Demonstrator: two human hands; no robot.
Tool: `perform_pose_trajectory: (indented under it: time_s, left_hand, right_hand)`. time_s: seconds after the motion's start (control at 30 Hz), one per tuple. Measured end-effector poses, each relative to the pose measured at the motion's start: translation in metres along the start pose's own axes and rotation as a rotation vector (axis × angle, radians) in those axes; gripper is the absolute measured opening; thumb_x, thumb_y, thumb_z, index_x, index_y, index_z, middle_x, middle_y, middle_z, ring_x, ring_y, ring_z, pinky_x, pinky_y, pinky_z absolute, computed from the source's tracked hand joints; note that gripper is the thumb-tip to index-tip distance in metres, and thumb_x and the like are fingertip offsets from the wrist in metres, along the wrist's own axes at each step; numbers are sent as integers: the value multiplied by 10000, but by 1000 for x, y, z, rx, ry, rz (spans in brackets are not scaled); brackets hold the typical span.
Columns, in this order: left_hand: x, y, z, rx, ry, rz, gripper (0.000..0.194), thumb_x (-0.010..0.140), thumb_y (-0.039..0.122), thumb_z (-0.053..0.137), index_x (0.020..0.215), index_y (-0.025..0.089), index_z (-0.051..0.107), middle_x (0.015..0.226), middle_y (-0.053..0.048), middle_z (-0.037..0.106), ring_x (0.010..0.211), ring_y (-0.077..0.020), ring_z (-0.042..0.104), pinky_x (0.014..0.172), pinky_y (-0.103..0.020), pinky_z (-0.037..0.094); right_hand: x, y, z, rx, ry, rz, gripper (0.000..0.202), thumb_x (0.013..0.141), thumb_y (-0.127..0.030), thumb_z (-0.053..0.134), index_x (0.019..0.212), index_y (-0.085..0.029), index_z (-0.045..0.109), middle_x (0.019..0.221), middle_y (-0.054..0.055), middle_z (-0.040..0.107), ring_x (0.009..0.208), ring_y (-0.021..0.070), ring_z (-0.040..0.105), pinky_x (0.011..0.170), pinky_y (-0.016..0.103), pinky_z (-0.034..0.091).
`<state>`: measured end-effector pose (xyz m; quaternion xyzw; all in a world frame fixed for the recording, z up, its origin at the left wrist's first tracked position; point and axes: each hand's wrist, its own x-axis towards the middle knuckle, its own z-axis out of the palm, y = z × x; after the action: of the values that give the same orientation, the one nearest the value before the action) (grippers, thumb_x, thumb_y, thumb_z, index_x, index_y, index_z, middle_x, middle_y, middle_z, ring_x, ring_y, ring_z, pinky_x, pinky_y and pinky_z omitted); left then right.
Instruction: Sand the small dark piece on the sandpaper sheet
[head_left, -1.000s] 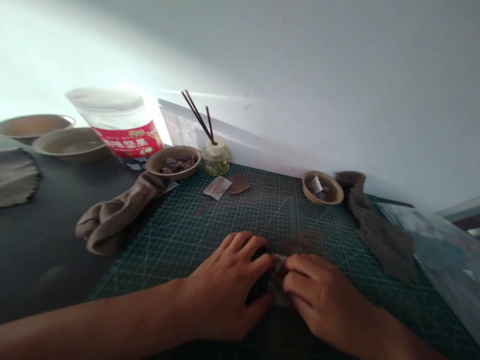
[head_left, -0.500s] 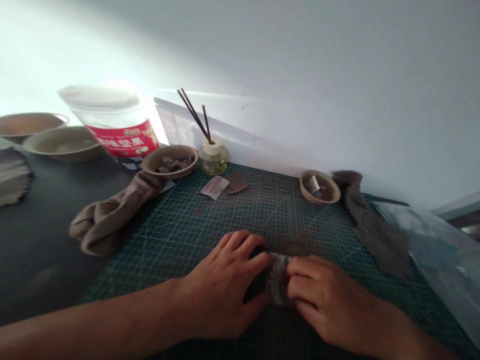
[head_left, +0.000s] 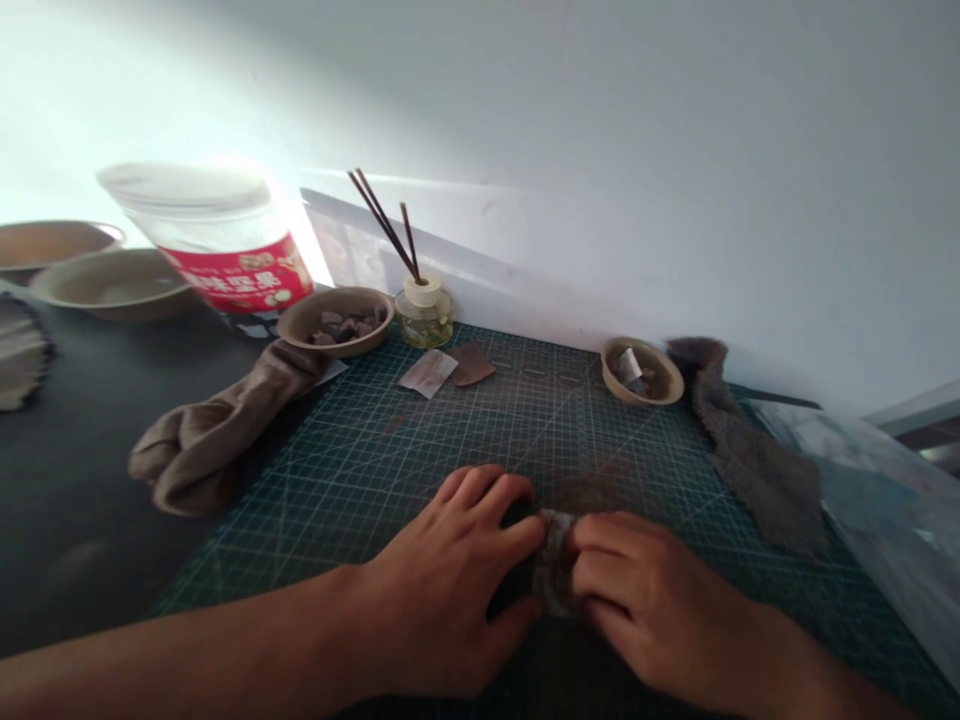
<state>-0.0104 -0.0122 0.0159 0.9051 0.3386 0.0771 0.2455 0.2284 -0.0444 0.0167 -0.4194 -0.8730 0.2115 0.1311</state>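
At the front of the green cutting mat (head_left: 375, 470), a small grey mottled piece (head_left: 555, 562) lies between my hands; its kind I cannot make out. My left hand (head_left: 457, 580) grips its left edge between thumb and forefinger, the other fingers bent on the mat. On the opposite side my right hand (head_left: 649, 605) is closed, curled fingertips pressed against the piece. Whether something small is also under those fingertips is hidden. Brown dust (head_left: 596, 485) smudges the mat just beyond the piece.
Behind lie two small worn sheets, one pale (head_left: 429, 373), one brown (head_left: 472, 363), near a reed diffuser (head_left: 424, 312). A bowl of stone-like chunks (head_left: 337, 345), a plastic tub (head_left: 225, 255) and brown cloth (head_left: 225, 425) are left; a small bowl (head_left: 641, 372) and grey cloth (head_left: 761, 470) right.
The view has shifted slightly, so the left-hand objects sit a little further left. Both hands keep their hold on the grey piece, which has barely moved.
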Motion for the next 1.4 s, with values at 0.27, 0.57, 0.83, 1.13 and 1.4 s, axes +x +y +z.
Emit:
perform_pose_trajectory:
  time_s: [0.27, 0.57, 0.83, 1.13, 1.4]
  left_hand:
    - [-1, -2, 3, -7, 27, 18, 286, 837, 303, 627, 1120, 262, 615, 1296, -68, 535, 1206, -331, 463, 1051, -587, 382]
    - [0, -2, 5, -7, 27, -12, 295, 834, 344, 672, 1112, 270, 608, 1314, -50, 534, 1217, -332, 455, 1058, -597, 374]
    - [-2, -4, 7, 6, 55, 17, 315, 846, 366, 686, 1134, 274, 600, 1300, -45, 536, 1222, -321, 448, 1059, -580, 371]
    - [1, -5, 8, 21, 59, 24, 315, 851, 387, 679, 1132, 268, 602, 1297, -59, 536, 1223, -331, 446, 1062, -589, 364]
    - [1, -4, 7, 25, 62, 13, 315, 839, 386, 683, 1119, 260, 609, 1285, -64, 544, 1215, -333, 453, 1062, -593, 366]
  right_hand:
    - [-1, -4, 3, -2, 2, -19, 172, 909, -46, 569, 842, -198, 614, 930, 16, 641, 864, 176, 589, 799, 310, 454]
    - [-3, -7, -12, 37, -142, -10, 191, 877, -23, 609, 841, -209, 588, 935, -13, 629, 849, 153, 585, 774, 276, 443]
    - [-3, -4, -11, 4, -117, 2, 179, 893, -38, 597, 845, -210, 608, 928, -6, 628, 848, 159, 584, 773, 284, 445]
    - [-6, -2, -13, -60, -90, 6, 182, 894, -32, 593, 855, -208, 623, 944, 0, 637, 858, 162, 586, 802, 300, 444]
    - [-4, 0, -13, -13, -117, -41, 155, 896, -64, 626, 832, -205, 612, 928, -4, 642, 858, 158, 588, 790, 283, 441]
